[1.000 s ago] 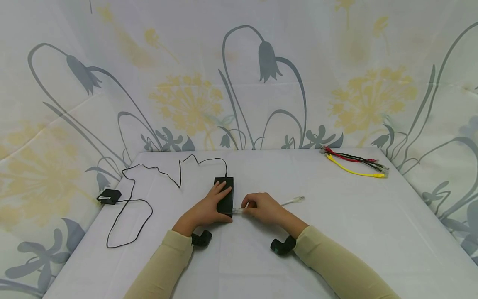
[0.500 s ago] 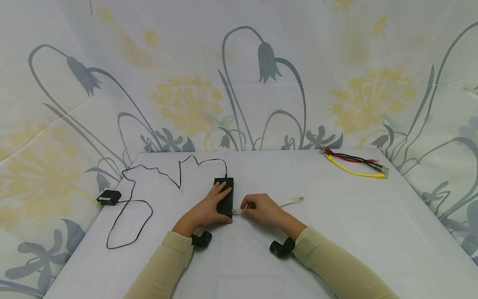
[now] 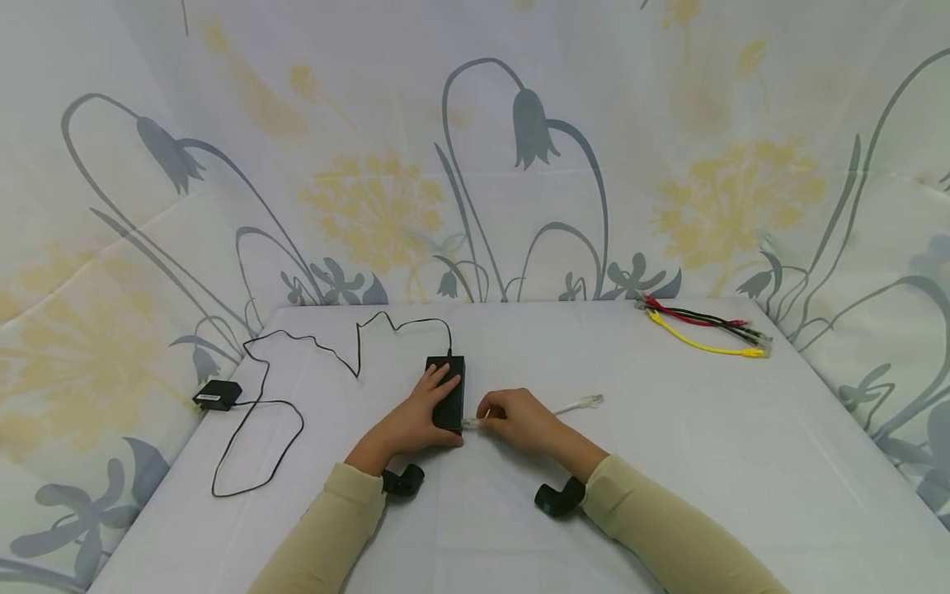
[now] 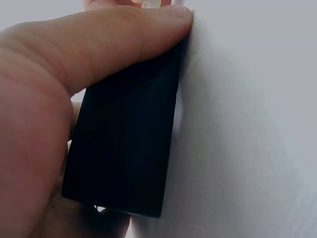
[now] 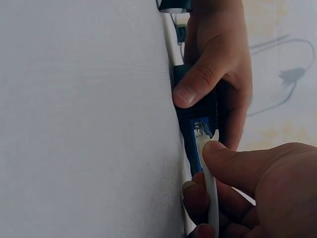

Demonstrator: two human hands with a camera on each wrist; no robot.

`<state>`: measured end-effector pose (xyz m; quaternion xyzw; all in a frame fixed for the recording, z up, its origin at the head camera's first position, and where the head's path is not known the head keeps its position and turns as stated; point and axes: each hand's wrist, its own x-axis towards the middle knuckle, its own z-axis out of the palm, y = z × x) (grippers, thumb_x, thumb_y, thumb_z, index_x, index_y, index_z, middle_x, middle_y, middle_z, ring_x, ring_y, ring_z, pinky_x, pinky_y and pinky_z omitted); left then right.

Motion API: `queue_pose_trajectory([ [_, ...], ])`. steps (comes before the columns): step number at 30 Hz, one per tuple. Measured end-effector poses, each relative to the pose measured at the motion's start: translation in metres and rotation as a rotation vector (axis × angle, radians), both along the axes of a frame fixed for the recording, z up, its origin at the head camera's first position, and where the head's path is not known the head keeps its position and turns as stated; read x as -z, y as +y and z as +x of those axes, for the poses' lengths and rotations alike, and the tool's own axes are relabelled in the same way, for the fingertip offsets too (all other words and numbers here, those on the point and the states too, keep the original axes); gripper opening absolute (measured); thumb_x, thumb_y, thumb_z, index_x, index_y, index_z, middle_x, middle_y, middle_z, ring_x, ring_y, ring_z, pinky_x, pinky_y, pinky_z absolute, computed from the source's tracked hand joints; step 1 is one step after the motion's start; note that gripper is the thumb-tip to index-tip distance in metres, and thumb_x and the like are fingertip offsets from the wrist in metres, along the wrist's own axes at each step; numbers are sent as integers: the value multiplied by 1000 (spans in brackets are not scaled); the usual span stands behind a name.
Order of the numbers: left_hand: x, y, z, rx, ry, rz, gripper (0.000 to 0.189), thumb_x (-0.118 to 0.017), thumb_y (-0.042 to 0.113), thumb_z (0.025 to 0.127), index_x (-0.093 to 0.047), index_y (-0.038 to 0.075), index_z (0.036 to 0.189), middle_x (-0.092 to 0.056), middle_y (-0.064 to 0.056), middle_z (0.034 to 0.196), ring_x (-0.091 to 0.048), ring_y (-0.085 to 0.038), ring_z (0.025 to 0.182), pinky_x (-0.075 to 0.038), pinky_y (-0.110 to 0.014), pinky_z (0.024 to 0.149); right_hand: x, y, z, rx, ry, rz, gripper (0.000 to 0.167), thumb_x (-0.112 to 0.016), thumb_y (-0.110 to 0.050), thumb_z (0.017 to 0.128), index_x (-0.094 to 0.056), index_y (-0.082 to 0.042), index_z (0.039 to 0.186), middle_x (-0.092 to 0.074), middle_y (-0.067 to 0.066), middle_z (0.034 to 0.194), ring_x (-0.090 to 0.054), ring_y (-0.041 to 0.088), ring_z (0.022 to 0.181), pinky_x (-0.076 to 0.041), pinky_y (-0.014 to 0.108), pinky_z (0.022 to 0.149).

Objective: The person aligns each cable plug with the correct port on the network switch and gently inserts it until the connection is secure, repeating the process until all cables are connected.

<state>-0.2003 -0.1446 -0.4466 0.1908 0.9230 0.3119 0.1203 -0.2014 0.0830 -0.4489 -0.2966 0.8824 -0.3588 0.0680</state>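
Note:
A black network switch box (image 3: 450, 410) lies in the middle of the table. My left hand (image 3: 410, 423) holds it, fingers spread over the top and thumb against the near end. In the right wrist view a blue-edged port row (image 5: 194, 148) shows on its side. My right hand (image 3: 523, 421) pinches a short white Ethernet cable (image 5: 212, 198) just behind its clear plug (image 5: 201, 130), between thumb and fingers. That plug is at the port row; how deep it sits I cannot tell. The cable's other plug (image 3: 591, 402) lies loose beyond the right hand.
A thin black cord (image 3: 315, 337) runs from the box's far end to a black power adapter (image 3: 218, 395) at the left edge. Several red, black and yellow Ethernet cables (image 3: 701, 326) lie at the back right. A flowered cloth (image 3: 490, 206) hangs behind the table.
The view has tilted slightly. Both hands keep their hold on the box and cable, with hardly any movement; the right hand has edged slightly toward the box.

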Motion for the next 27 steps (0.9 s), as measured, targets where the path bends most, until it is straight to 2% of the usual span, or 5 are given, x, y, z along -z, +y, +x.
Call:
queue_pose_trajectory([
  [14, 2, 5, 0, -36, -4, 23, 99, -85, 31, 74, -28, 21, 154, -8, 3, 165, 6, -23, 152, -25, -58, 114, 0, -4, 2, 8, 20, 17, 6, -66, -16, 92, -69, -15, 97, -65, -5, 78, -55, 7, 70, -45, 25, 65],
  [27, 1, 5, 0, -37, 8, 31, 99, -85, 30, 73, -29, 19, 154, -9, 1, 165, 6, -24, 152, -25, -57, 115, 1, -7, 2, 3, 33, 16, 8, -66, -14, 91, -69, -12, 98, -65, -4, 78, -55, 6, 69, -46, 25, 65],
])
